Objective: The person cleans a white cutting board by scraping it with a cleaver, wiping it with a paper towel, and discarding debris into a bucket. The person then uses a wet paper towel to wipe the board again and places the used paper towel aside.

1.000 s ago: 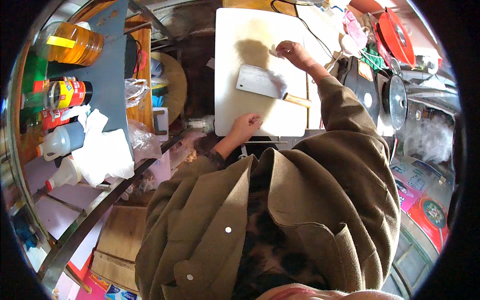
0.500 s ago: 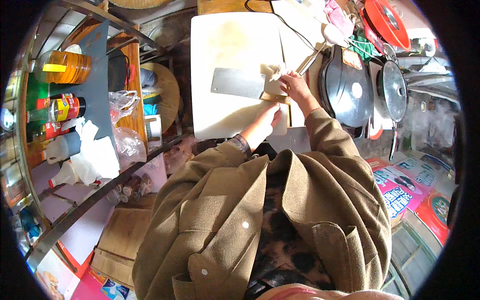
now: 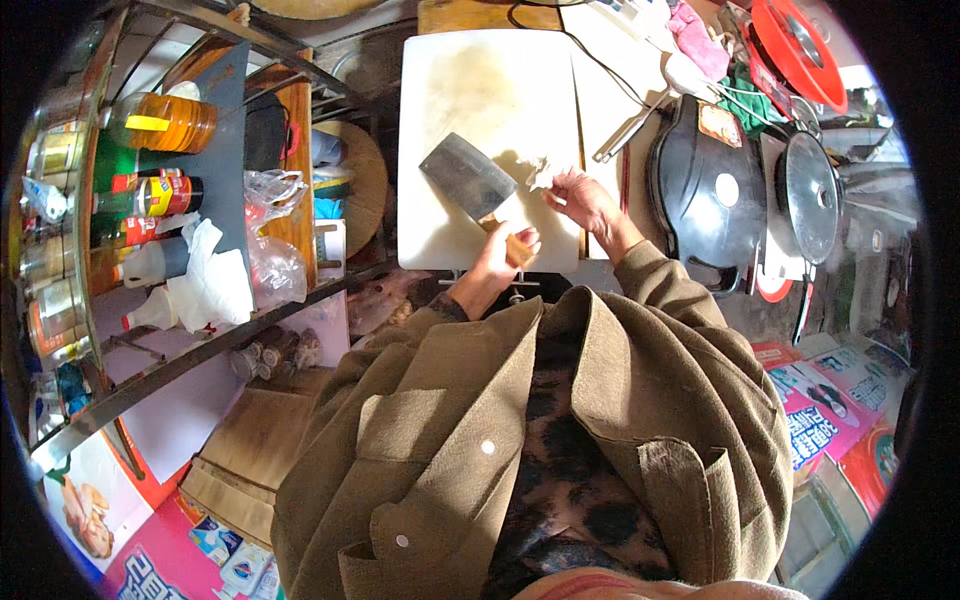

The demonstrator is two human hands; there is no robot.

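My left hand [image 3: 488, 266] is closed round the wooden handle [image 3: 517, 249] of a cleaver. Its broad grey blade [image 3: 468, 178] points up and left above a white cutting board [image 3: 490, 90]; a shadow beside it suggests the blade is lifted off the surface. To the right of the blade, my right hand [image 3: 592, 210] pinches a crumpled whitish tissue or cloth [image 3: 538, 173] over the board's right side. The fingertips partly cover it, so its exact kind is unclear.
Right of the board sits a black lidded electric griddle [image 3: 702, 185], with a frying pan [image 3: 808, 195] beyond it. A red basin [image 3: 795, 60] and a cable lie at the back right. On the left, a shelf [image 3: 228, 150] holds an oil bottle [image 3: 165, 122], sauce bottles and plastic bags.
My left hand has taken hold of the cleaver's handle and turned the blade, which now slants. My right hand has moved off the handle, still pinching the whitish tissue or cloth.
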